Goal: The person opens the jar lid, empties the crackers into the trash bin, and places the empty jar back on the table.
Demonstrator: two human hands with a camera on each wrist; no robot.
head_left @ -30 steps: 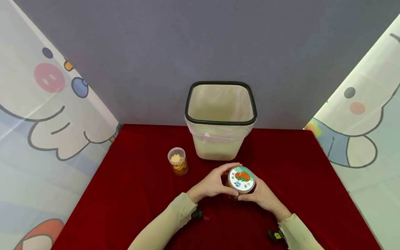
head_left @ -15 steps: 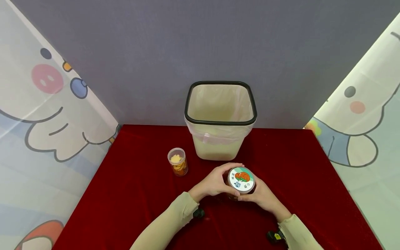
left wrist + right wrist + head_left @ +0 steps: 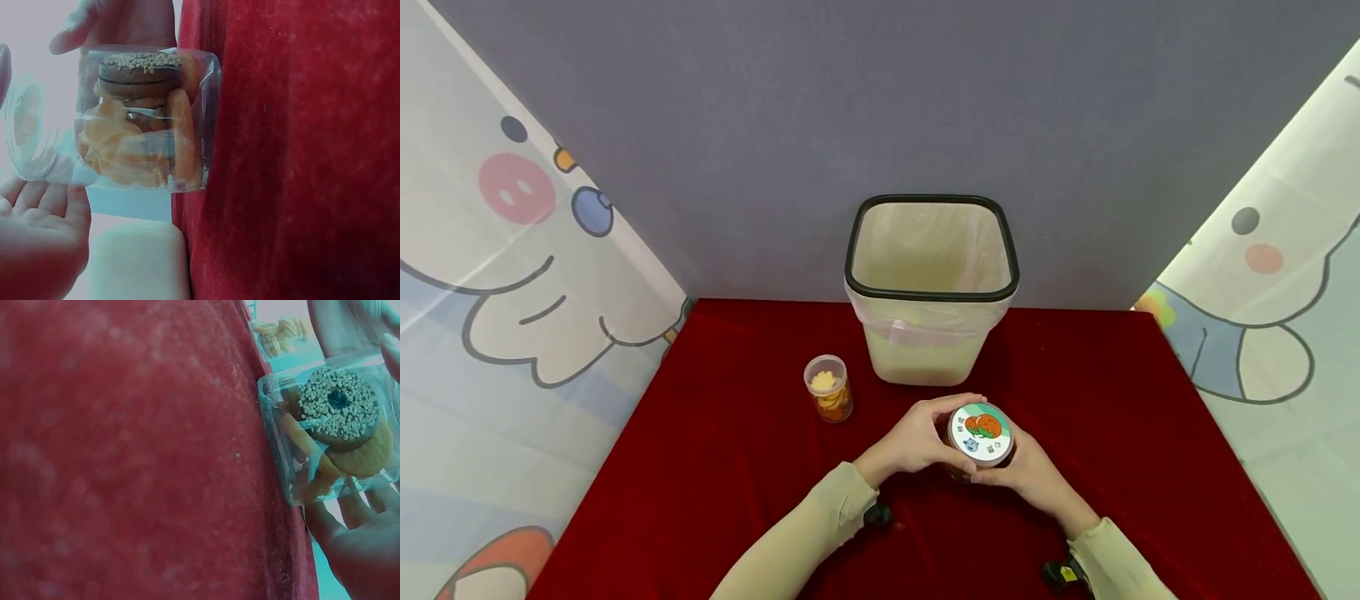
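A clear plastic cookie jar stands between my two hands, its round lid printed with orange fruit. Through its wall in the left wrist view show a pale piped cookie and a brown one topped with chopped bits. The right wrist view shows a ring cookie covered in pale bits. My left hand curves round the jar's left side, thumb at the front and fingers behind. My right hand holds the opposite side, its thumb close to the left thumb. The jar's base sits close against the red cloth.
A smaller open jar of yellow cookies stands behind and left of my hands. Behind the held jar is a cream bin with a black rim and a clear liner. Red cloth covers the table; a grey wall rises behind.
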